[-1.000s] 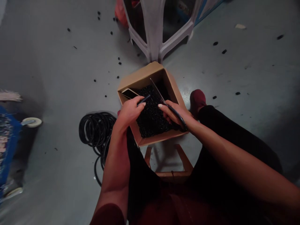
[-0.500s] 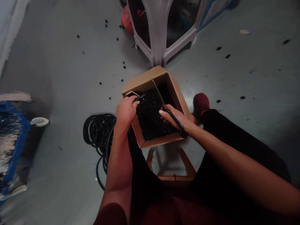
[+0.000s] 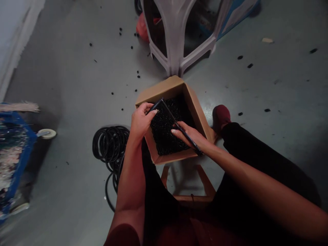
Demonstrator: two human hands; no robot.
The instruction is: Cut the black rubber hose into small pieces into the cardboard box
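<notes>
My left hand [image 3: 141, 119] pinches the end of a black corrugated tube [image 3: 156, 103] over the left side of an open cardboard box. In my right hand [image 3: 188, 133] is a long cutting tool that looks like scissors [image 3: 186, 135], its dark handle lying along the palm toward the wrist. The tip of its thin blade meets the tube just past my left fingers. Many short black pieces [image 3: 169, 135] fill the bottom of the cardboard box [image 3: 196, 107]. Beside my left forearm, more black tube [image 3: 110, 141] lies coiled on the floor.
A light plastic stool [image 3: 175, 44] stands right behind the box, with a red bag [image 3: 142, 29] near its leg. Wooden legs [image 3: 205, 179] show below the box. A blue wheeled bin [image 3: 19, 164] is at left. Small black bits dot the floor [image 3: 77, 85].
The tube end now reaches farther out from my left fingers. The blade has swung left and down, from open space above the pieces to the tube. Both hands keep their holds.
</notes>
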